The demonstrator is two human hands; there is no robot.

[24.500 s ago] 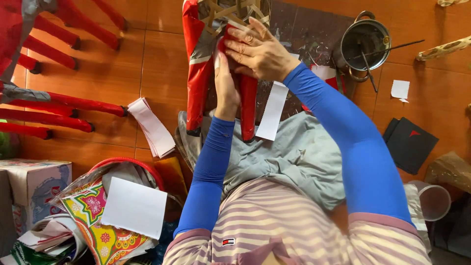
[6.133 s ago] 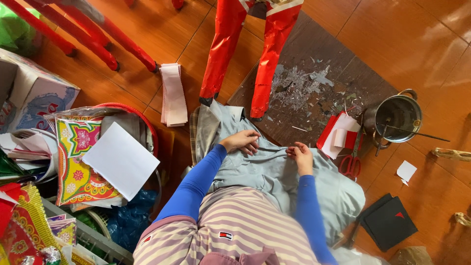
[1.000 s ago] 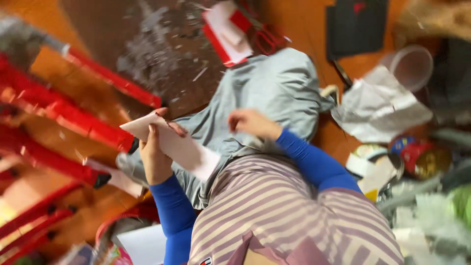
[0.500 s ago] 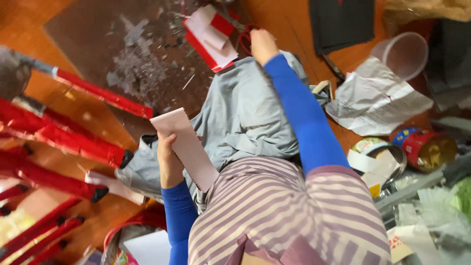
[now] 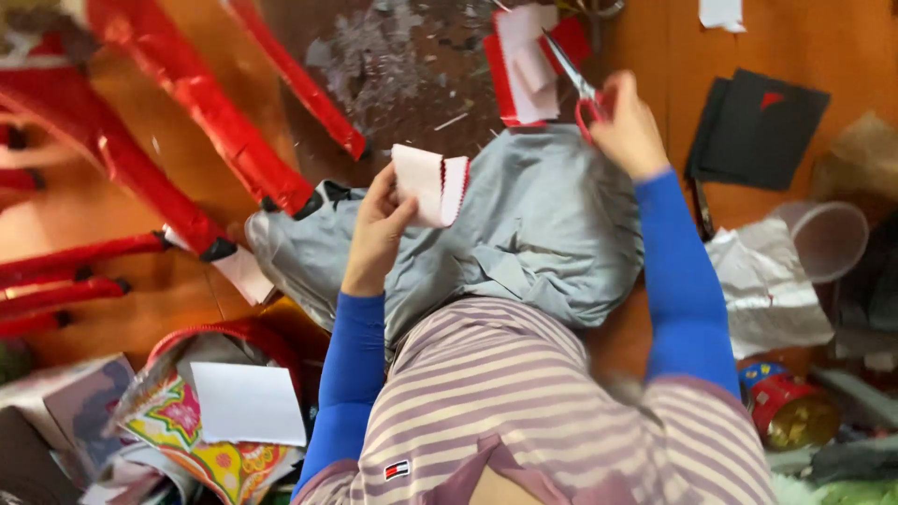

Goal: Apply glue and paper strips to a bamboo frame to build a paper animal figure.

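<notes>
Sitting on the wooden floor (image 5: 168,309), the person wears a striped top with blue sleeves, grey cloth (image 5: 543,234) spread over the lap. Beside the near left knee lies a white sheet (image 5: 248,404) on bright patterned paper (image 5: 187,440). The left hand (image 5: 379,229) is raised over the lap, fingers curled around a folded strip of white paper with a red edge (image 5: 430,182), pinched between thumb and fingertips so that it stands above the hand. The right hand (image 5: 629,131) reaches farther out, closed around the red handles of a pair of scissors (image 5: 572,79), whose blades point away toward a stack of red and white paper (image 5: 524,61) just beyond. Red-wrapped frame legs (image 5: 206,112) stretch at far left; black card (image 5: 758,126) lies at far right.
</notes>
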